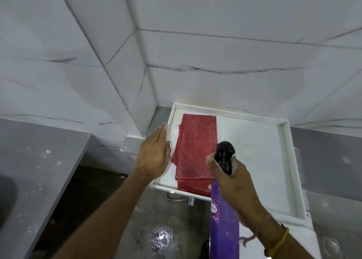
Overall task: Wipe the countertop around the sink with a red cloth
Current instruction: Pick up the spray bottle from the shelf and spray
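The red cloth [195,153] lies folded flat in a white tray [290,161], between the two hands. The left hand [154,157] is open, fingers straight and together, holding nothing, its fingertips just beside the tray's left rim and the cloth's left edge. The right hand [233,182] is wrapped around the neck of a purple spray bottle [224,225], whose black trigger head [225,157] overlaps the cloth's right edge. A grey bench [39,161] lies left of the left hand.
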### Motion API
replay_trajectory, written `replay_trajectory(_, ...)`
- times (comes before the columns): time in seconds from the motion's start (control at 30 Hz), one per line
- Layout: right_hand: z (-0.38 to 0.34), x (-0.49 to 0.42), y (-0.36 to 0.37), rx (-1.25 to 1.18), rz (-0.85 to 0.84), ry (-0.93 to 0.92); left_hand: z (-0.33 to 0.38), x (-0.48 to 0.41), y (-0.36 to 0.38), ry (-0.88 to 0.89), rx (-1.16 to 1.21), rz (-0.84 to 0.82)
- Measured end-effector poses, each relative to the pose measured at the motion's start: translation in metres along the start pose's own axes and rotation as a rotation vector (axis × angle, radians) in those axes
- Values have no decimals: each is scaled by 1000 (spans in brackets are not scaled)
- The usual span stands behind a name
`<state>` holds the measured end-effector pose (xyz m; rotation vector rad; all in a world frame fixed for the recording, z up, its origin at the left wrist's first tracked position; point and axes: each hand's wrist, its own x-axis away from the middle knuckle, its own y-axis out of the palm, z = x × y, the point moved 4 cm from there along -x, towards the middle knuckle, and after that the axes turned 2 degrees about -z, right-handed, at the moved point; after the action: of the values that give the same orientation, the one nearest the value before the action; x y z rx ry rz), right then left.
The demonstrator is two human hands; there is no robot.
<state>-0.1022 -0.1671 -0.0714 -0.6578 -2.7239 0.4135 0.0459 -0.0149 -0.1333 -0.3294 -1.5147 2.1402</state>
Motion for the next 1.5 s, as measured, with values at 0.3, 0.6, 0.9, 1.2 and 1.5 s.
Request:
replay_trajectory(0.3, -4, -2, 4, 45, -8, -1, -2, 0, 2, -18, -10, -10)
replay_trajectory(0.6, 4, 19, 12, 158, -121, 72, 0, 2, -3, 6, -9, -5)
replay_trajectory(0.9, 7, 28, 15, 240, -115, 88, 1, 1, -2, -15, -17, -21)
replay_trajectory(1.2, -24, 17, -29, 61, 66, 25, -3, 1, 1, -32, -25, -23)
replay_trajectory(1.5, -74, -26, -116, -132, 552, -488, 0, 4, -4, -9, 3, 27)
